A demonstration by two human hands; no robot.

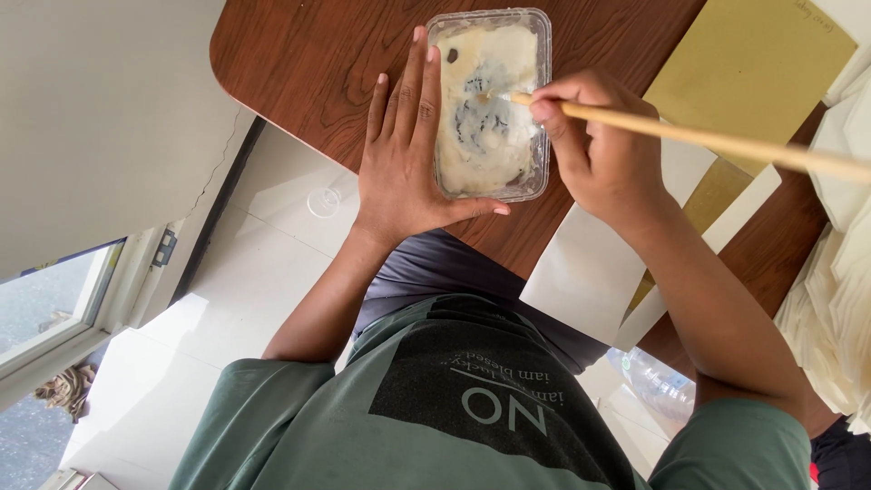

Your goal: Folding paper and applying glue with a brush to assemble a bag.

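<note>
Your right hand (594, 150) is closed around a long wooden stick (708, 138), pinched near its lower end, with the tip dipped into the pale, creamy paste in a clear plastic tray (543, 54). Keep the tip low and work it in small circles, so the dark streaks at the middle blend out without paste slopping over the rim. Hold the stick shallow, as it is now; a steeper angle would likely dig at the thin tray bottom.

Your left hand (404, 159) lies open and flat on the brown wooden counter (299, 63), fingers straight along the tray's left wall and thumb bent under its near end, touching it. Press lightly there so the tray does not skid.

The tray sits near the counter's rounded edge, directly between your two hands. Sheets of white paper (590, 272) and a yellow-brown sheet (753, 63) lie just beside your right hand.
</note>
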